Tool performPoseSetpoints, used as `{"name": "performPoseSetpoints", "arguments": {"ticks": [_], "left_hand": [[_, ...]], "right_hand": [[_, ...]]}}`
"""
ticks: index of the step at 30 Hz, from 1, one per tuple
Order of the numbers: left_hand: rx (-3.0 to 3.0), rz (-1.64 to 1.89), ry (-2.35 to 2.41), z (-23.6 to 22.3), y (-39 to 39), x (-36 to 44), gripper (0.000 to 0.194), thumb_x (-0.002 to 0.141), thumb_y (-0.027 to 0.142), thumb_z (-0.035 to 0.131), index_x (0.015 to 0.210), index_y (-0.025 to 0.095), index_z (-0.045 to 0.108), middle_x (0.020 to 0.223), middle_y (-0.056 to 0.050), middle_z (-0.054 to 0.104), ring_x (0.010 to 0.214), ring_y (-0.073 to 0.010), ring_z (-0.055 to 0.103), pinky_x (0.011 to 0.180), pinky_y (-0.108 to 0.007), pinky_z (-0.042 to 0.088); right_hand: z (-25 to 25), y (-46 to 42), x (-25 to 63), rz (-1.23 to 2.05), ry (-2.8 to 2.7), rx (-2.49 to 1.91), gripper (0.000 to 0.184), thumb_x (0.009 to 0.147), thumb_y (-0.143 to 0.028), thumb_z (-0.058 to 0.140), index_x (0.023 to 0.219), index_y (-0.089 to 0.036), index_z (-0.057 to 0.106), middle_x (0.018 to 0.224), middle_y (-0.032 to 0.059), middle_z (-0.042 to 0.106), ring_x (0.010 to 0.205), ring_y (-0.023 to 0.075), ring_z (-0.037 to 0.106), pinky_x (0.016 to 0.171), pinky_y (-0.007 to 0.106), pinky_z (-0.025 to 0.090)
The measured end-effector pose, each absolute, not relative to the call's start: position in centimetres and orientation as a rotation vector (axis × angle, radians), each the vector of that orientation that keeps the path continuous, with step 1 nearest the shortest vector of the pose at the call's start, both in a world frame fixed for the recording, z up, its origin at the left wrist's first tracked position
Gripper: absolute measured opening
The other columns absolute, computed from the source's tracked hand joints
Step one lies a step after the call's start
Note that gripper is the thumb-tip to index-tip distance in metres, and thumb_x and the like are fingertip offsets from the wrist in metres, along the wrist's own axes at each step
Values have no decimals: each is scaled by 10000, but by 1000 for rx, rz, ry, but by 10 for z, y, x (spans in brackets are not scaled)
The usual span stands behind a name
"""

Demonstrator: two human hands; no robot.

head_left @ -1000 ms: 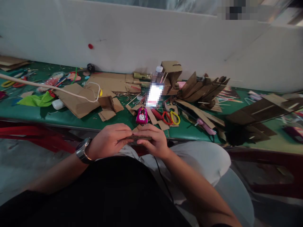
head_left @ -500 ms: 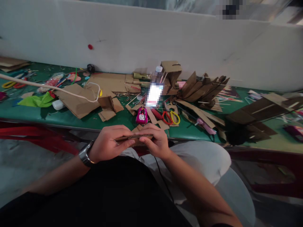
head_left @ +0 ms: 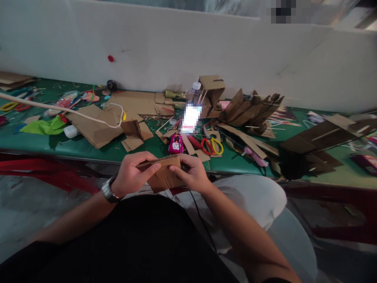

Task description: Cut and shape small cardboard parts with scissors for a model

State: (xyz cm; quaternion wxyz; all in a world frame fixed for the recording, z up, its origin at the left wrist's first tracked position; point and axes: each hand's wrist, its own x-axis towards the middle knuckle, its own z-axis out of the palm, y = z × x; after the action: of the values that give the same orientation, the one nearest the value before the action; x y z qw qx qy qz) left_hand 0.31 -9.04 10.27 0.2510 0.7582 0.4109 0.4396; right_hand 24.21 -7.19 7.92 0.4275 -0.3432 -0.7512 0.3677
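Note:
A small folded piece of brown cardboard [head_left: 165,177] is held between both hands, just off the table's front edge above my lap. My left hand [head_left: 134,173], with a metal watch on its wrist, pinches its left side, thumb on the near face. On the right side my right hand [head_left: 193,173] grips it too, thumb tip pressed on the same face. The fingers behind the cardboard are partly hidden. Just beyond the hands lie a magenta box-shaped device [head_left: 176,144] with a small light and scissors [head_left: 212,146] with red and yellow handles.
On the green table [head_left: 88,151] stand a bright phone [head_left: 191,118], a clear bottle [head_left: 195,92] and a cardboard structure [head_left: 253,110]. A pink glue gun [head_left: 255,156] lies at the right. A pale cable [head_left: 59,108] crosses the left side over a cardboard sheet [head_left: 94,131].
The cardboard has tilted from edge-on to showing its broad near face. Both hands have turned with it and keep hold of it.

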Motion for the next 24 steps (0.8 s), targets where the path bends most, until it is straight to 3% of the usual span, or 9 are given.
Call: {"name": "performPoseSetpoints", "arguments": {"ticks": [5, 9, 13, 19, 24], "left_hand": [[2128, 854, 1047, 100, -88, 0, 147, 984, 312, 659, 972, 176, 714, 835, -13, 705, 718, -143, 614, 642, -260, 458], [2237, 854, 1024, 97, -87, 4, 170, 1009, 327, 655, 925, 180, 670, 833, -6, 673, 743, -140, 587, 673, -270, 425], [2206, 945, 1073, 93, -83, 5, 225, 1036, 334, 620, 868, 185, 633, 778, 15, 612, 707, -126, 531, 658, -266, 391], [2106, 816, 1094, 86, -77, -3, 274, 1045, 364, 574, 833, 191, 559, 767, 28, 561, 704, -128, 493, 649, -269, 375], [2081, 629, 1029, 83, -77, -2, 278, 1043, 434, 556, 952, 187, 645, 818, 11, 636, 728, -148, 539, 666, -290, 384]], "right_hand": [[85, -70, 245, 893, -2099, -839, 370, 1001, -514, 672, 873, -167, 683, 797, 39, 650, 736, 166, 555, 681, 293, 418], [82, -70, 242, 863, -2143, -796, 360, 990, -444, 692, 762, -176, 615, 713, 0, 572, 686, 142, 490, 651, 287, 350], [80, -68, 243, 974, -2091, -895, 405, 921, -503, 772, 753, -170, 615, 691, -26, 535, 646, 119, 437, 607, 278, 296], [84, -66, 246, 946, -2217, -953, 451, 972, -421, 700, 658, -189, 473, 631, -47, 450, 631, 109, 403, 622, 280, 266], [85, -69, 245, 1033, -2332, -916, 394, 975, -421, 693, 703, -178, 544, 641, -45, 469, 607, 106, 410, 596, 280, 239]]}}
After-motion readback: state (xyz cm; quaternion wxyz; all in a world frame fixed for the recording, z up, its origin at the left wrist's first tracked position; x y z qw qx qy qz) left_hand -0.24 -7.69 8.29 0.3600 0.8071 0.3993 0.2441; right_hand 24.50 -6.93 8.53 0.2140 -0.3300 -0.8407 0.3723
